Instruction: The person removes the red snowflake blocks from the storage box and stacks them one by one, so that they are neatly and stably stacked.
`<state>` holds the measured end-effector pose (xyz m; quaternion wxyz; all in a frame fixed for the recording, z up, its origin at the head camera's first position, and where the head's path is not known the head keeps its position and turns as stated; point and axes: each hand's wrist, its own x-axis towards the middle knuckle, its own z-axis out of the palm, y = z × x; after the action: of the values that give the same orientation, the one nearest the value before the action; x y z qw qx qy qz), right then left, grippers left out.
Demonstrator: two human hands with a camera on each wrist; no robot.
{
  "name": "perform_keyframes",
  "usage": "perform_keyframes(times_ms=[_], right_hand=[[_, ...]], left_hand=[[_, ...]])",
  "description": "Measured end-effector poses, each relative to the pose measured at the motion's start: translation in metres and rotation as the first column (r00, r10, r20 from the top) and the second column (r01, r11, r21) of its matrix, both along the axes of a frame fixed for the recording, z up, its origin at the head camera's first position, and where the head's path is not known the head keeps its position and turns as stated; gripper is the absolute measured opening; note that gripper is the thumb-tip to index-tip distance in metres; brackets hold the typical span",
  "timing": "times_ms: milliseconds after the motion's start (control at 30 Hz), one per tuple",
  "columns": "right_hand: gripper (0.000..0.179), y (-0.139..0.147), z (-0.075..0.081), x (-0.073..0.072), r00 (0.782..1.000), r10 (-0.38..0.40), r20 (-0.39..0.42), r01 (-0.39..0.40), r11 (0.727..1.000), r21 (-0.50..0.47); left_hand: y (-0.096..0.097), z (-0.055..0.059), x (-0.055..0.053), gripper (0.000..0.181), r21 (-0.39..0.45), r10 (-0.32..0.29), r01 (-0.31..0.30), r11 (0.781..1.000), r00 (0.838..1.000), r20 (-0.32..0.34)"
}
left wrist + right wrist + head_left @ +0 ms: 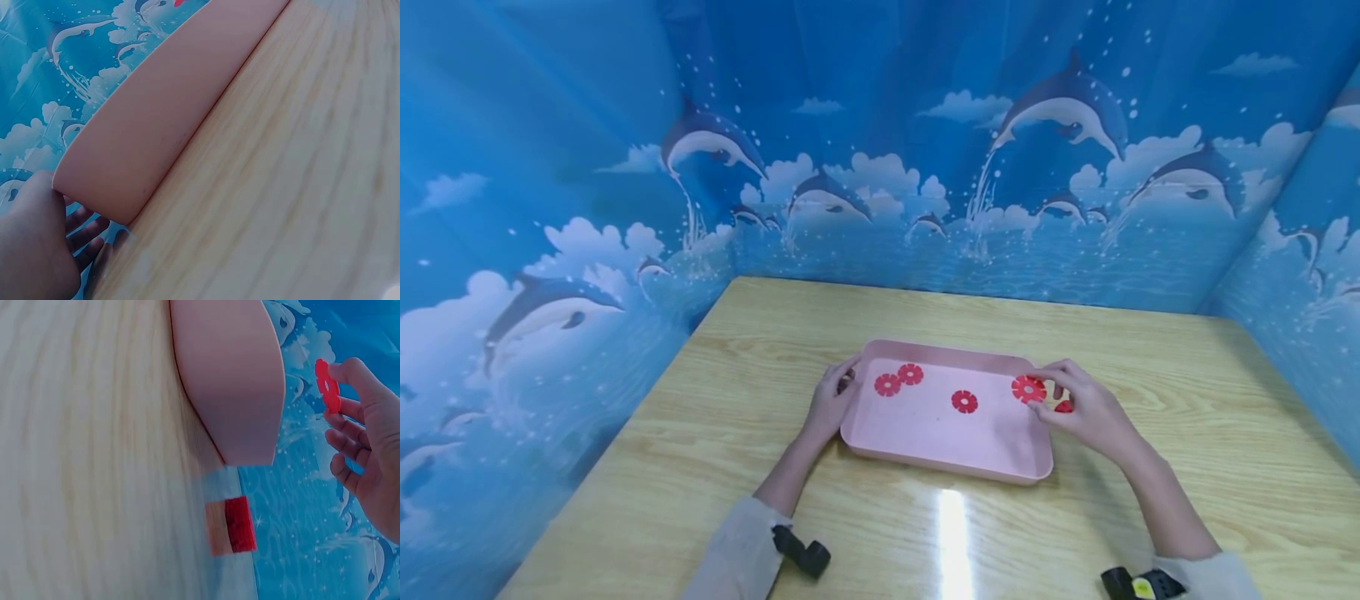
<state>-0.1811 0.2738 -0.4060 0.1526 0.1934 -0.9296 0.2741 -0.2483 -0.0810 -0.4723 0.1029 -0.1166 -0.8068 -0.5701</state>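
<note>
A shallow pink tray lies on the table with red notched plastic discs in it: a touching pair at the left and a single disc near the middle. My left hand holds the tray's left side; in the left wrist view its thumb is at the rim and its fingers bend below the corner. Over the tray's right rim, my right hand pinches another red disc between thumb and index finger. The other right fingers are loosely bent, as the right wrist view shows.
Beside the tray, under my right hand, lies a red piece on the wood-grain table. In the right wrist view a red and wood-coloured block stands near the tray's corner. A blue dolphin-print curtain hangs behind and at both sides.
</note>
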Motion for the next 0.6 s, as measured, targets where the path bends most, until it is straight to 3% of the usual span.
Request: perform_keyframes(times_ms=[367,600], right_hand=[[0.042,0.025,-0.003,0.006,0.999,-0.035,-0.041,0.034,0.999,-0.021],[0.041,0.041,-0.009,0.009,0.998,-0.060,-0.022,0.059,0.997,-0.044]], left_hand=[[0.000,-0.001,0.000,0.039,-0.010,0.001,-0.001,1.000,1.000,0.002],[0.000,-0.001,0.000,0.039,-0.015,0.006,-0.006,1.000,1.000,0.006]])
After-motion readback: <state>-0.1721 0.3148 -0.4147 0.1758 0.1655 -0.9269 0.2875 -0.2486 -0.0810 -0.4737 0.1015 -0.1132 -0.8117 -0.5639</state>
